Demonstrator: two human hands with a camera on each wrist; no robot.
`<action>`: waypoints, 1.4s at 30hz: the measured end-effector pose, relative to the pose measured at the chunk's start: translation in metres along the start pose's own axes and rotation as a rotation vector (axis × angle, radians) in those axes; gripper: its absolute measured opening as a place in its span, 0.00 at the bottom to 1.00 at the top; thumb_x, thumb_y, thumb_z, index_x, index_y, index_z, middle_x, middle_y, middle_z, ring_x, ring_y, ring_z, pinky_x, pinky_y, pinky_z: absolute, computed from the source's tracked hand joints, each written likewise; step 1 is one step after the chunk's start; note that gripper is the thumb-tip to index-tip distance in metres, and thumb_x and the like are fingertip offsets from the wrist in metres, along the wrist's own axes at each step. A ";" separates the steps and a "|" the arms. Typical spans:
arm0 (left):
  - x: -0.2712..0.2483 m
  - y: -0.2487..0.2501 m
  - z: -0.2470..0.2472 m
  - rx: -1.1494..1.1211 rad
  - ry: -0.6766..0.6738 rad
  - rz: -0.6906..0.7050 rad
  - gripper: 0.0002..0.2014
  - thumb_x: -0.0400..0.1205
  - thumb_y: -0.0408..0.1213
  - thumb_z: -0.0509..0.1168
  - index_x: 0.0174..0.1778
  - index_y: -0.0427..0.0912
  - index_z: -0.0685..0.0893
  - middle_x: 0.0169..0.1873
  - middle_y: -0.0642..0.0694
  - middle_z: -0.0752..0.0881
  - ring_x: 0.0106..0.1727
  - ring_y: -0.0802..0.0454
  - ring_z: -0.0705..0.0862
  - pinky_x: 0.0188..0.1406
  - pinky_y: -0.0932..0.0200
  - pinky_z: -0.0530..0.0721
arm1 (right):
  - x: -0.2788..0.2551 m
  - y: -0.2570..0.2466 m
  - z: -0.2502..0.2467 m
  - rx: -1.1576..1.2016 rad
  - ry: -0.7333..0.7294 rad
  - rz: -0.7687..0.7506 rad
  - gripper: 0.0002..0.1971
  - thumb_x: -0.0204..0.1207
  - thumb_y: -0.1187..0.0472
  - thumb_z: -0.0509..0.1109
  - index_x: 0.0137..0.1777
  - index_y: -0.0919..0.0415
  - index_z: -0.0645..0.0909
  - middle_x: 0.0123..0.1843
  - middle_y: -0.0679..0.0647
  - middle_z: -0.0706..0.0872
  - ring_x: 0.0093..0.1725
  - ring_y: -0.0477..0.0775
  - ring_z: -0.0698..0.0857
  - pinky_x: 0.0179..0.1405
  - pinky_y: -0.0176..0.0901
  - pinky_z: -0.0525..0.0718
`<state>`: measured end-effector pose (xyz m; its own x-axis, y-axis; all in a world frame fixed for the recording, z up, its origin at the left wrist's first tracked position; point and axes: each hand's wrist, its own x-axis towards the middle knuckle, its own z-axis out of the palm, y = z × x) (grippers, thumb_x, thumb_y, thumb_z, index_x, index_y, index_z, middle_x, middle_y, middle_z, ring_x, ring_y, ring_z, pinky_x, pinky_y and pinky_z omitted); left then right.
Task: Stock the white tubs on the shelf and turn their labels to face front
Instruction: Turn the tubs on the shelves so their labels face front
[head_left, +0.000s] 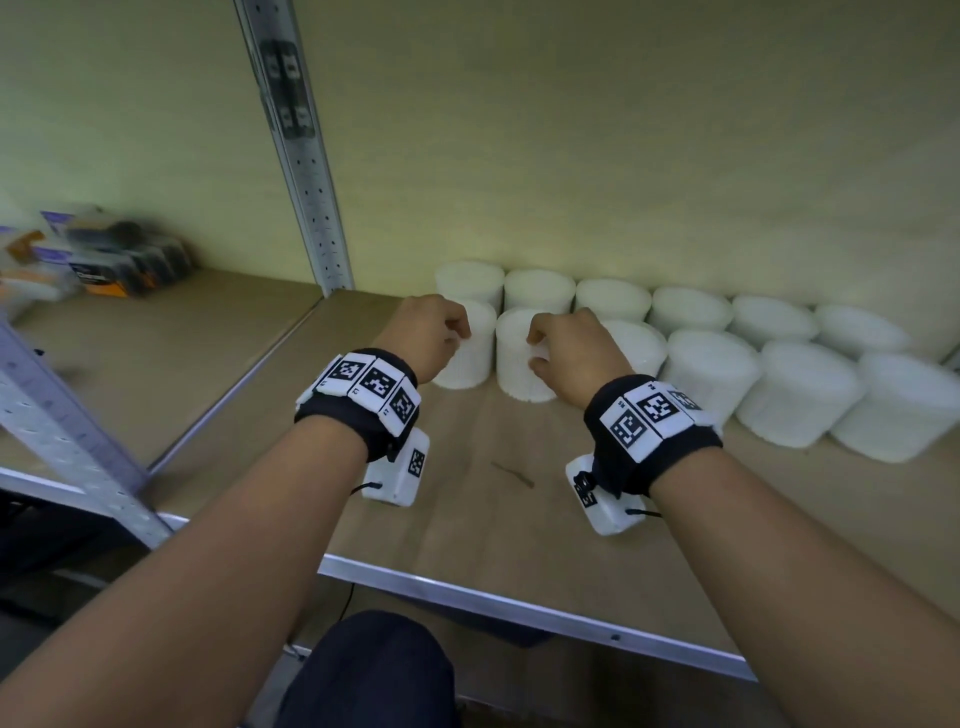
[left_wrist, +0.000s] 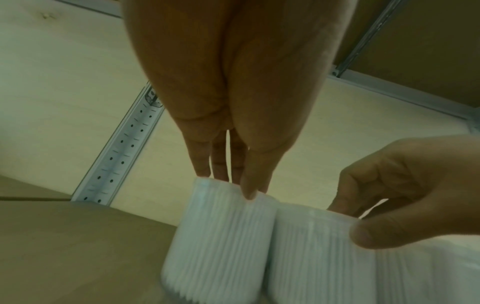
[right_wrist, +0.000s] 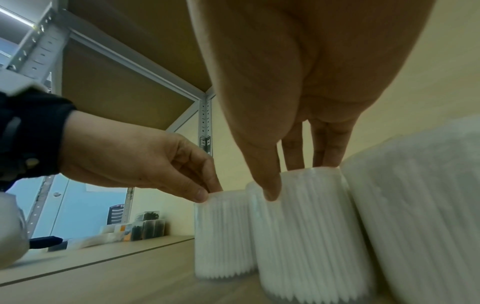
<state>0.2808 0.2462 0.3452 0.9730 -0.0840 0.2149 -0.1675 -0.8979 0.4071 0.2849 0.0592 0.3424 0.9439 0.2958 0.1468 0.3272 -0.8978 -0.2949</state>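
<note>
White ribbed tubs stand in two rows on the wooden shelf, against its back wall. My left hand pinches the top rim of the leftmost front tub with thumb and fingers. My right hand grips the top of the second front tub, thumb on its near side, fingers over the rim. Both tubs stand upright and touch each other. No label shows on either tub in any view.
More front-row tubs run to the right, with a back row behind. A grey perforated upright stands left of the tubs. Boxes of small goods sit on the neighbouring shelf at left. The shelf's metal front edge lies near me.
</note>
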 end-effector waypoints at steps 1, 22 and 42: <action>-0.001 0.001 -0.001 0.006 -0.008 0.001 0.11 0.81 0.26 0.62 0.53 0.36 0.87 0.57 0.40 0.85 0.58 0.45 0.82 0.46 0.68 0.69 | -0.001 -0.001 -0.001 0.005 -0.009 0.003 0.17 0.81 0.62 0.65 0.69 0.60 0.77 0.64 0.63 0.79 0.61 0.62 0.80 0.59 0.48 0.80; 0.011 0.151 0.024 -0.028 -0.135 0.177 0.20 0.80 0.43 0.66 0.68 0.42 0.78 0.65 0.44 0.79 0.65 0.47 0.78 0.63 0.55 0.76 | -0.070 0.136 -0.094 0.042 0.067 0.290 0.18 0.76 0.56 0.69 0.65 0.59 0.80 0.66 0.57 0.82 0.68 0.61 0.77 0.67 0.55 0.78; 0.051 0.299 0.128 -0.031 -0.238 0.304 0.25 0.81 0.49 0.64 0.71 0.41 0.74 0.69 0.42 0.74 0.71 0.44 0.72 0.70 0.46 0.74 | -0.114 0.260 -0.132 -0.055 0.008 0.588 0.25 0.77 0.38 0.61 0.66 0.53 0.77 0.69 0.54 0.78 0.67 0.57 0.79 0.66 0.57 0.79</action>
<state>0.3003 -0.0817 0.3640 0.8874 -0.4452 0.1198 -0.4549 -0.8034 0.3843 0.2568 -0.2510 0.3735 0.9656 -0.2593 -0.0197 -0.2543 -0.9258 -0.2798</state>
